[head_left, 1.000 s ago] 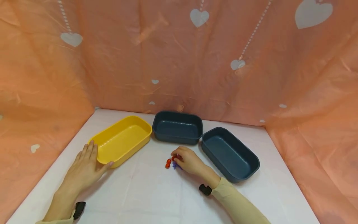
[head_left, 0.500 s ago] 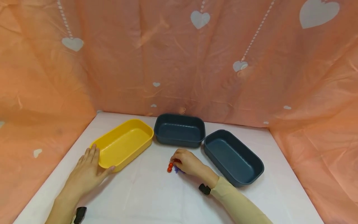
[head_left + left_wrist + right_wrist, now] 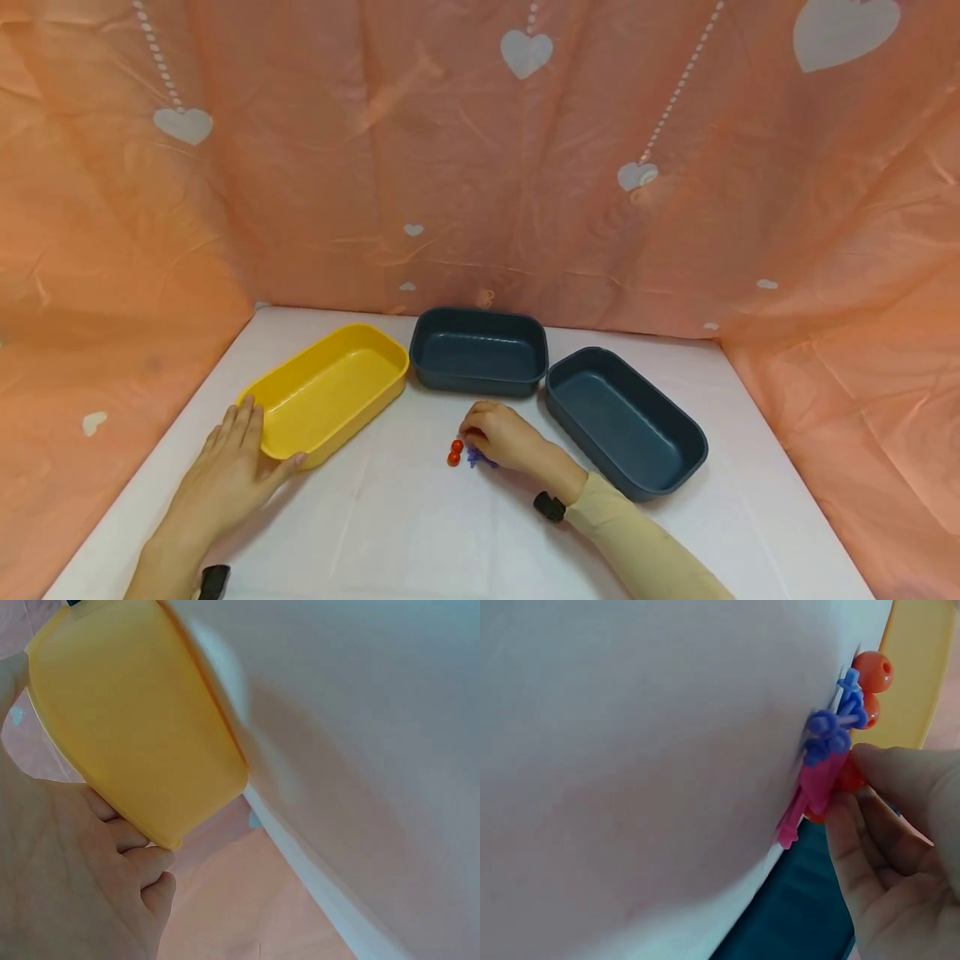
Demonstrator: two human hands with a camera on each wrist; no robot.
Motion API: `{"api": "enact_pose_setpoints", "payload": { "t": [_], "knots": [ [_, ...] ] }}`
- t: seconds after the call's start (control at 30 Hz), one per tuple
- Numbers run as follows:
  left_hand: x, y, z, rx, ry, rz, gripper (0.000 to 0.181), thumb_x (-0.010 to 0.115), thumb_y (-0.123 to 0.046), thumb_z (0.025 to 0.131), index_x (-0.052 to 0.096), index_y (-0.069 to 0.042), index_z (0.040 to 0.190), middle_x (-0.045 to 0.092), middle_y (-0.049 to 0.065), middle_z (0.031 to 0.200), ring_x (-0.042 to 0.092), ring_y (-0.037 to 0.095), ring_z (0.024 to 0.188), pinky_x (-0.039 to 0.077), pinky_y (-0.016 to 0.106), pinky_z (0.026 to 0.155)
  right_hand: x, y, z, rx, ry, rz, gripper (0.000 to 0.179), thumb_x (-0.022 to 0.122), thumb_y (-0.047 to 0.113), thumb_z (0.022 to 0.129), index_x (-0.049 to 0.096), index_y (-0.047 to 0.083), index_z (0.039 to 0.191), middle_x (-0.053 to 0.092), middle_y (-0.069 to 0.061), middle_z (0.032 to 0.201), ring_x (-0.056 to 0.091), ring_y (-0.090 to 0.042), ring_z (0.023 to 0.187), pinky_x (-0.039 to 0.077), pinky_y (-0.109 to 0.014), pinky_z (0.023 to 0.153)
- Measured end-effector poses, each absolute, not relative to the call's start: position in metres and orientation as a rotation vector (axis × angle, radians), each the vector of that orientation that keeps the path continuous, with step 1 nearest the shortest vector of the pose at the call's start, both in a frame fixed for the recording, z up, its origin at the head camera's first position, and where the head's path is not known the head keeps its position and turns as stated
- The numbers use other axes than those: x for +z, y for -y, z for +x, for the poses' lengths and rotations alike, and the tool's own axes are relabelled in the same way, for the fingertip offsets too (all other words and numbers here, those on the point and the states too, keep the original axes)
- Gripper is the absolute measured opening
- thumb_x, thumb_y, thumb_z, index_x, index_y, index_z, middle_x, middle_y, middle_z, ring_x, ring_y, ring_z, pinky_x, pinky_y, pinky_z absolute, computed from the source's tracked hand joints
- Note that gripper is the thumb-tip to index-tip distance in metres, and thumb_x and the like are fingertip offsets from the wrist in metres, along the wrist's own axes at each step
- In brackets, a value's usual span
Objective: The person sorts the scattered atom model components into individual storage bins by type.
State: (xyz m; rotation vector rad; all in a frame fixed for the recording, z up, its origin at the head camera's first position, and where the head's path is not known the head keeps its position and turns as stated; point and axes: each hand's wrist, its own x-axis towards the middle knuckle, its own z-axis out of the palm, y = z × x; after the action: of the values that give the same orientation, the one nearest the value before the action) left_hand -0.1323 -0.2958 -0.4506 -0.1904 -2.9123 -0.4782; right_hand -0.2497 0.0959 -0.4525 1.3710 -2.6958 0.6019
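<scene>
My left hand [image 3: 228, 471] rests on the near left end of a yellow tray [image 3: 360, 412], its fingers straight over the rim and its thumb spread along the end. In the left wrist view, the tray's outer wall [image 3: 142, 712] fills the space beyond the palm. My right hand [image 3: 506, 435] is low over the table, thumb and index finger pinching a red bead [image 3: 849, 777]. Beside those fingertips lie small knobbed blue-purple plastic pieces [image 3: 829, 735] and a pink piece [image 3: 817, 784]. Two more red beads [image 3: 454, 452] sit just left of the hand. Another red bit shows partly below the fingertips.
A dark blue tray [image 3: 480, 385] stands at the back middle, its corner close to the yellow one. A second dark blue tray [image 3: 581, 437] stands angled to the right of my right hand. White cloth [image 3: 390, 517] covers the table; an orange curtain [image 3: 465, 167] with hearts surrounds it.
The right hand's thumb and fingertips have drawn together on the red bead. My left hand stays on the yellow tray. The head view has shifted slightly.
</scene>
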Motion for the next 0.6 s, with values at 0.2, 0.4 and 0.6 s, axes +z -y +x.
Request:
{"api": "enact_pose_setpoints", "payload": {
  "t": [0.2,0.4,0.6],
  "knots": [
    [-0.454,0.296,-0.132,-0.471,2.900,-0.198,0.104,0.061,-0.056,0.100,0.019,0.023,0.153,0.012,0.043,0.163,0.016,0.061,0.149,0.007,0.063,0.126,-0.452,-0.100,-0.248,0.659,2.642,1.366,0.010,0.076,0.000,0.091,0.079,0.003,0.100,0.073,-0.007,0.099,0.069,-0.023,0.096,0.058,-0.033,0.094],
    [-0.456,0.297,-0.132,-0.470,2.880,-0.203,0.105,0.063,-0.055,0.099,0.020,0.024,0.153,0.015,0.044,0.161,0.018,0.061,0.148,0.007,0.063,0.126,-0.447,-0.101,-0.247,0.723,2.624,1.336,0.011,0.075,0.003,0.094,0.078,0.002,0.105,0.074,-0.008,0.105,0.068,-0.024,0.102,0.058,-0.034,0.096],
    [-0.457,0.297,-0.133,-0.471,2.866,-0.209,0.105,0.063,-0.055,0.099,0.019,0.023,0.153,0.015,0.044,0.162,0.019,0.061,0.148,0.005,0.062,0.127,-0.441,-0.102,-0.251,0.843,2.563,1.214,0.013,0.073,0.003,0.096,0.078,0.003,0.107,0.074,-0.006,0.106,0.067,-0.023,0.100,0.059,-0.035,0.092]
  ]
}}
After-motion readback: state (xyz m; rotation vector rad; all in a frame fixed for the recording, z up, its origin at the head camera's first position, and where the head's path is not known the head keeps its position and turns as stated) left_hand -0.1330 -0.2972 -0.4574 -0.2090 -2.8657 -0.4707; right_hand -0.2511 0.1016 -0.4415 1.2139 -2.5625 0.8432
